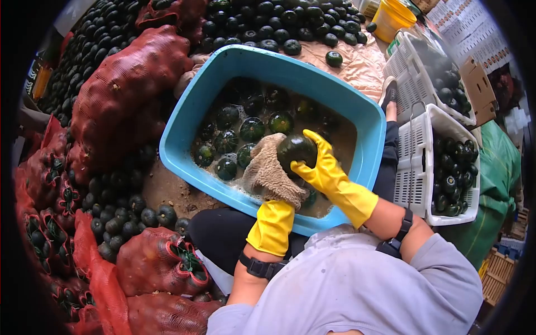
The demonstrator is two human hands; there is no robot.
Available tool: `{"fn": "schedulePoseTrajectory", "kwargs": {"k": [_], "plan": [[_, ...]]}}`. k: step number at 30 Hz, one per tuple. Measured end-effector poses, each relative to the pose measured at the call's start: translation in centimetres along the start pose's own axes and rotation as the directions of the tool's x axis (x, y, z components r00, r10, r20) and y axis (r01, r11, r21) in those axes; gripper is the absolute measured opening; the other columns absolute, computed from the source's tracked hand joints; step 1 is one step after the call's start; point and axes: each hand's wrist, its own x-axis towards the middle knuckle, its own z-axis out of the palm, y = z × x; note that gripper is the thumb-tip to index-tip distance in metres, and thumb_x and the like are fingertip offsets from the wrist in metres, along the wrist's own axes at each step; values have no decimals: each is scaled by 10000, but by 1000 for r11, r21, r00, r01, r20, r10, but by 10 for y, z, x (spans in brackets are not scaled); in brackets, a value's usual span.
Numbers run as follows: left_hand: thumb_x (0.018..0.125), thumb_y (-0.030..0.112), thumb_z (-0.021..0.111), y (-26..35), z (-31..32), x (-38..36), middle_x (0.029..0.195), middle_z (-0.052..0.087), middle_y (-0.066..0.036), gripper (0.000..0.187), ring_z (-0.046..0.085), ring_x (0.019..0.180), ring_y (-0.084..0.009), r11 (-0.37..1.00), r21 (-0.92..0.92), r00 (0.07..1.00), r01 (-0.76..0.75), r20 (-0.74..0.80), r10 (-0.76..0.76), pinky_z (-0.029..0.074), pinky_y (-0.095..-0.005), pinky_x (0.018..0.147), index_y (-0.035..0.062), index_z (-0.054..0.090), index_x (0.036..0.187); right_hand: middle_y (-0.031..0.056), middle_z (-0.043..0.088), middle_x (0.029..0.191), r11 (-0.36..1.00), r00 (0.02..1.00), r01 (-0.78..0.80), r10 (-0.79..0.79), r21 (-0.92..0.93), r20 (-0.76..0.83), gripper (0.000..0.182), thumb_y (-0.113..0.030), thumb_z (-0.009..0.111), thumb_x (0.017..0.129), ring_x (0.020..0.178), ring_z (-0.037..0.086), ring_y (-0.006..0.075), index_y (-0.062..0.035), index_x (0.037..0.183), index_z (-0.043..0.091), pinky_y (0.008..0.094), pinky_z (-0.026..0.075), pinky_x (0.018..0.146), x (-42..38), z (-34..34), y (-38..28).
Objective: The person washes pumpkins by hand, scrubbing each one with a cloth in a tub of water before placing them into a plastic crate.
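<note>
A wet, dark green round squash (296, 154) is held above the water of a blue tub (195, 72). My right hand (321, 162), in a yellow rubber glove, grips it from the right with thumb and fingers. My left hand (273, 215) wears a matching glove; a tan towelling cloth (271, 170) wraps over it and hides its fingers. The cloth presses against the squash's left side. Several more squashes (252, 129) sit in the murky water around my hands.
Red mesh sacks (128, 84) and loose squashes (114, 220) crowd the left. A squash pile (273, 22) lies behind the tub. White crates (410, 162) of squashes stand on the right, by a green sack (494, 167). A yellow bucket (393, 19) is at the back.
</note>
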Motion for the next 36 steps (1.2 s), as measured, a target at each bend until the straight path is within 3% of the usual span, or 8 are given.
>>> {"fn": "schedulePoseTrajectory", "kwargs": {"k": [8,11,16,21,28,30,32,36], "plan": [[643,261,923,-11,3,-9,1209,698,-132,681,701,1089,-320,937,206,935,-283,-158,318,556,-384,985,69,651,1237,169,523,1467,888,992,-101,54,449,118,783,-347,793,944,1317,548,274,-73,1560,394,426,411,1161,2,8,7],[704,309,883,9,10,2,1240,651,-157,688,648,1188,-312,955,-294,996,19,-78,-44,516,-370,1027,63,601,1281,283,366,1593,958,954,241,-263,-156,-142,768,-339,766,950,1483,360,440,-55,1567,409,481,285,1238,13,13,13],[836,358,694,1,6,-2,1204,675,-206,488,679,1086,-329,906,-416,995,71,99,-33,557,-406,930,55,583,1202,210,438,1527,982,982,187,-187,9,2,772,-305,822,906,1419,446,370,-126,1562,456,459,336,1211,2,13,15],[968,406,505,-7,-1,11,1168,700,-255,395,711,984,-347,334,-697,767,635,516,-382,598,-442,833,48,565,1123,111,582,1454,530,884,-462,207,711,420,684,-387,741,981,1324,581,239,-132,1555,471,432,453,1147,-20,-20,-13],[1056,454,386,-20,-14,13,993,718,-186,415,728,914,-333,65,-751,664,657,536,-522,588,-530,630,80,564,1077,157,684,1348,17,487,-848,421,530,766,663,-574,687,918,1228,664,377,-120,1397,623,652,520,1033,9,-86,7],[978,548,468,-9,-49,24,1165,680,-170,517,662,1058,-339,-191,-562,480,805,806,-347,505,-681,760,89,611,1170,161,685,1344,8,714,-511,560,860,419,566,-517,686,947,1275,631,368,-125,1353,645,633,482,1085,81,-76,0],[972,544,461,14,-62,35,1138,667,-170,501,608,918,-313,-205,-503,374,839,809,-453,464,-632,733,89,601,1128,148,682,1315,644,970,-213,229,735,80,448,-405,657,980,1232,635,308,-127,1331,660,544,484,1052,110,-88,-16],[1029,446,439,-72,-11,17,827,587,-79,346,424,513,-185,-498,-735,700,460,645,-306,370,-320,474,133,519,906,122,674,1295,791,762,606,-544,-88,351,313,-230,578,1049,1187,634,219,-125,1328,672,386,486,1012,165,-103,-43]]}}
